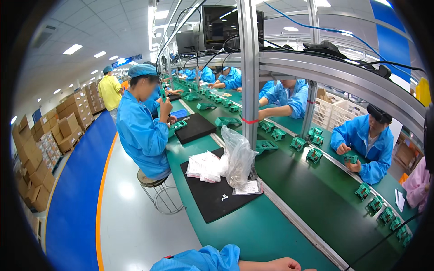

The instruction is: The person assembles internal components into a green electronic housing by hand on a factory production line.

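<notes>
At the lower edge my left hand [284,264] reaches in from a blue sleeve over the green bench [266,232]. Only its back and knuckles show; the fingers are cut off by the picture's edge. A small sliver of skin to its right cannot be assigned to either hand. Ahead of the hand lies a black mat [205,211]. On it stand a clear plastic bag [238,160] with small parts at its bottom, flat white packets [203,166], a printed label slip [247,188] and a few tiny white pieces [224,197].
A dark green conveyor [294,189] runs alongside, carrying several green housings [314,155] at its far side. A metal post [250,90] rises beside the bag. One co-worker [144,126] sits ahead on the left; another [368,140] works across the line. A stool [153,180] stands by the bench.
</notes>
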`<control>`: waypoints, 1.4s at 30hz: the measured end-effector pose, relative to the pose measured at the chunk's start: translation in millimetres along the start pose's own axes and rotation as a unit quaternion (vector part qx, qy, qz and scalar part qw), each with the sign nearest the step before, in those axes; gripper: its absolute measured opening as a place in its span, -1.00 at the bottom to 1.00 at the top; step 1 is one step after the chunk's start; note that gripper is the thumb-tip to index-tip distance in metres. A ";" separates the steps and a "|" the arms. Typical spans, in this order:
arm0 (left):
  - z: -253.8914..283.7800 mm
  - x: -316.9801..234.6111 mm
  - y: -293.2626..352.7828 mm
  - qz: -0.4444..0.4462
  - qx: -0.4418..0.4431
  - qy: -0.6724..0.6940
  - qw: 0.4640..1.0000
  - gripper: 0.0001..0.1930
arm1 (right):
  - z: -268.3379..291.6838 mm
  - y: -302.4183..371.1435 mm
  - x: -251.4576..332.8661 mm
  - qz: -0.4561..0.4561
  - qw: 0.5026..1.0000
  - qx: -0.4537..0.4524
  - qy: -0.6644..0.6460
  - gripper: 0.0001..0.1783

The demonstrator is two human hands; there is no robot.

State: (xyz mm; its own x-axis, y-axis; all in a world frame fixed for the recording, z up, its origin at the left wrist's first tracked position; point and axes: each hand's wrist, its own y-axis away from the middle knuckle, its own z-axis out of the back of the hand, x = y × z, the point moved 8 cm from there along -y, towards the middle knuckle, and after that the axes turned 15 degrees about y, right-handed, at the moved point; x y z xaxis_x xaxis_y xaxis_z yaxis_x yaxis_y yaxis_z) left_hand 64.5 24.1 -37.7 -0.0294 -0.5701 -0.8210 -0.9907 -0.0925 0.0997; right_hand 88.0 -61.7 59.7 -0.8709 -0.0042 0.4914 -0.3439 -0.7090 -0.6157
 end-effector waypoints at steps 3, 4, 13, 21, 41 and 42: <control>-1.3 0.7 0.7 -0.001 0.005 0.014 1.000 -0.86 | 1.5 1.0 1.5 0.019 1.000 -0.011 0.019 -0.80; -0.7 1.8 0.7 0.001 0.003 0.027 1.000 -0.86 | 2.5 1.2 3.0 0.036 0.999 -0.020 0.027 -0.80; -4.3 2.0 3.9 0.015 -0.004 0.086 0.996 -0.88 | 3.4 0.2 16.0 0.130 0.987 -0.008 0.098 -0.80; -2.5 -5.4 8.6 0.015 -0.030 0.029 0.999 -0.89 | 0.1 -3.8 12.0 0.090 0.991 0.011 0.094 -0.81; -4.4 -9.0 2.9 -0.004 0.026 -0.033 0.999 -0.87 | 2.3 -2.6 7.3 0.092 0.990 0.003 0.110 -0.79; -4.8 -9.8 -0.1 0.011 0.067 -0.072 0.995 -0.83 | 1.5 -3.4 4.3 0.077 0.993 0.009 0.092 -0.79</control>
State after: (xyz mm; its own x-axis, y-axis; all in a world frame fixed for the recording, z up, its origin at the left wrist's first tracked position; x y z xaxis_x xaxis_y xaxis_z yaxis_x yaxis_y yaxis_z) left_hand 65.5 25.8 -27.0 -0.0607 -0.4468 -0.8926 -0.9981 0.0336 0.0511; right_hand 85.9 -60.4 64.8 -0.9627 0.0140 0.2703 -0.1967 -0.7220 -0.6633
